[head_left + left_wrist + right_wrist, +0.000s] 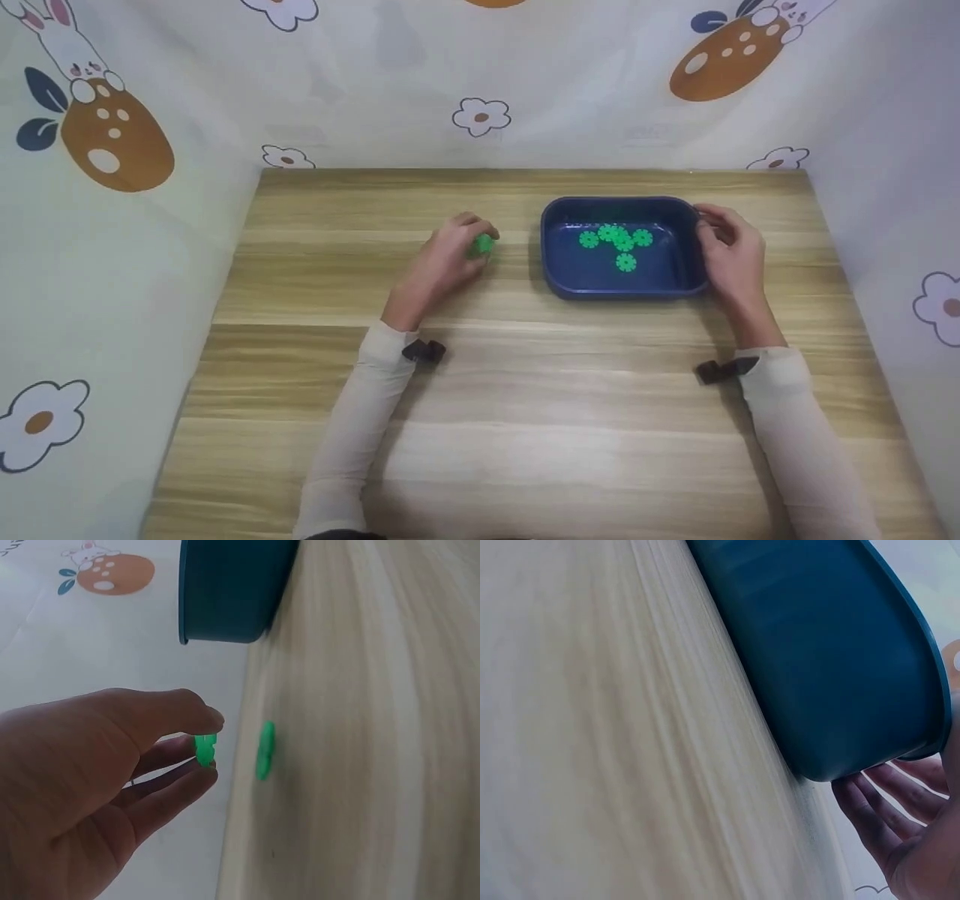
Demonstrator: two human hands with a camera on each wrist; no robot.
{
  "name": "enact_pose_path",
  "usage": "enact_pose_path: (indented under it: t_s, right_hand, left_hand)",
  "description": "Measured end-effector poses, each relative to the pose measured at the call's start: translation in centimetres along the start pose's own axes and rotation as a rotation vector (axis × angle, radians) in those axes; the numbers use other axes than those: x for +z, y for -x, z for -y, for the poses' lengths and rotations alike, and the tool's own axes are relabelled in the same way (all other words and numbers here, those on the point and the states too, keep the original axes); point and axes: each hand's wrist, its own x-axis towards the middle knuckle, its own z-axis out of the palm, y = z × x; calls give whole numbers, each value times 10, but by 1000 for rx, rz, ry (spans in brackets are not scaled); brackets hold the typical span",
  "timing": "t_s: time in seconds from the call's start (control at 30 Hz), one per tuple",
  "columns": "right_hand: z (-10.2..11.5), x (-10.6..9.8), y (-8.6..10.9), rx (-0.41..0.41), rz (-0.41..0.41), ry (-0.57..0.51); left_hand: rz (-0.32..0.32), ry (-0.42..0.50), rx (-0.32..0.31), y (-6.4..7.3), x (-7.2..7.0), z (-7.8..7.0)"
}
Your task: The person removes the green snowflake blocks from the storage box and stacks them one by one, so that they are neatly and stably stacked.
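Note:
My left hand (450, 251) pinches a green notched plastic disc (205, 750) between thumb and fingertips, above the wooden table left of the dark blue tray (622, 294). A second green disc (265, 751) lies on the table close by the fingertips in the left wrist view. At the tray's right end, my right hand (735, 251) holds the rim and end wall. The right wrist view shows its fingers (870, 821) against the outside of that wall, below the lip. Several green notched discs (625, 262) lie spread on the tray floor, some overlapping.
The tray stands on the wood-grain table (510, 420), toward its back edge. A pale cloth wall (390, 90) with printed flowers and rabbits rises behind and at both sides. Each wrist carries a small dark camera (425, 351) on the sleeve.

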Motion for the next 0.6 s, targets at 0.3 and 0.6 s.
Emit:
enact_pose_path:
  t_s: [0.3, 0.6]
  right_hand:
    - [2, -2, 1, 20, 6, 21]
    - [4, 0, 2, 29, 7, 32]
  left_hand:
    - [13, 37, -3, 6, 0, 14]
    - [42, 43, -17, 6, 3, 18]
